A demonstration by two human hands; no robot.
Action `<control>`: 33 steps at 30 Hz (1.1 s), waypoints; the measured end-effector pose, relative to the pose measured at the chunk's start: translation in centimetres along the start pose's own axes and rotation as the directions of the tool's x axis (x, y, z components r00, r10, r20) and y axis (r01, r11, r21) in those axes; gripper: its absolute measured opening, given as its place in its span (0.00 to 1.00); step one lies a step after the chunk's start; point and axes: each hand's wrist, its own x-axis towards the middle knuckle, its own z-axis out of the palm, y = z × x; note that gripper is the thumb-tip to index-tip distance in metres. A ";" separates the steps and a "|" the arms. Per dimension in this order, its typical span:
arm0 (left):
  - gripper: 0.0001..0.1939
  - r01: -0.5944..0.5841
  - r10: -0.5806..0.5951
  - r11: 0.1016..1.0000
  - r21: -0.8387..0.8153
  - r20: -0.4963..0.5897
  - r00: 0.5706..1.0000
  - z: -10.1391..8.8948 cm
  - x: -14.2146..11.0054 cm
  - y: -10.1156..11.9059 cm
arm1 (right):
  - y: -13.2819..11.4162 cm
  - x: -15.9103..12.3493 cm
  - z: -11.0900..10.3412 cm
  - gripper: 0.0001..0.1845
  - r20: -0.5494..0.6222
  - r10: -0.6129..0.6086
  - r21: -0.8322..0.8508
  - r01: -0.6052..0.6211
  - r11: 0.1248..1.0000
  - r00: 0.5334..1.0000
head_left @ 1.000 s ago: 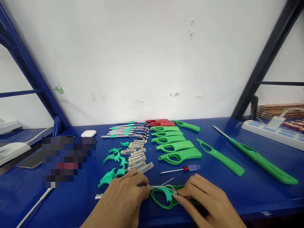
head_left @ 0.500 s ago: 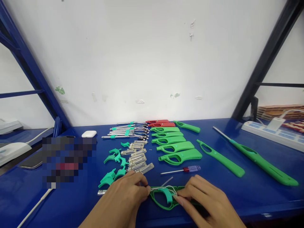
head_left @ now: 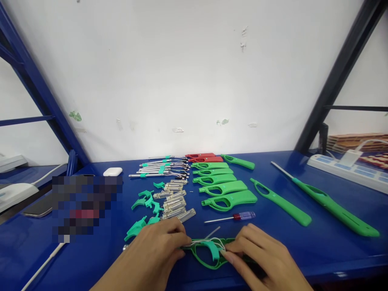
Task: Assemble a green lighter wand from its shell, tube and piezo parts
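Note:
A green lighter shell half [head_left: 209, 254] lies near the front edge of the blue table [head_left: 318, 246], with a teal trigger and thin white wires set in it. My left hand [head_left: 157, 250] is closed, its fingertips pinching the shell's left end and wires. My right hand [head_left: 257, 252] presses down with closed fingers on the shell's right part, covering it. A small red-handled screwdriver [head_left: 233, 217] lies just behind the shell.
Behind lie rows of green shells [head_left: 224, 188], two red shells [head_left: 203, 157], clear fuel tubes [head_left: 174, 200], teal triggers [head_left: 142, 210] and metal nozzle rods [head_left: 160, 167]. Two long green lighters [head_left: 330, 204] rest at the right, a white power strip [head_left: 345, 167] beyond. White earbud case [head_left: 112, 171] at left.
My left hand has slid slightly left and lower along the shell's end. The right hand and shell stay put.

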 end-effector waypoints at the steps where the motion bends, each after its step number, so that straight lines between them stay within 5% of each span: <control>1: 0.19 -0.006 0.006 1.000 0.008 0.010 1.000 0.0 0.0 0.1 | 0.0 0.0 0.0 0.18 0.003 0.000 0.000 0.000 1.000 1.000; 16: 0.19 -0.084 0.087 0.980 0.180 -0.009 0.996 -0.1 0.0 0.9 | 0.0 -0.2 -0.2 0.16 0.023 0.000 0.028 0.000 1.000 1.000; 25: 0.19 -0.065 0.063 0.983 0.173 0.016 0.998 -0.2 -0.1 1.2 | 0.4 -0.1 -0.2 0.06 -0.207 0.120 0.053 -0.111 0.992 0.971; 33: 0.17 -0.048 0.048 0.986 0.161 0.003 0.999 -0.2 -0.3 1.5 | 0.5 1.8 0.7 0.09 0.096 0.114 0.018 -0.116 0.993 0.989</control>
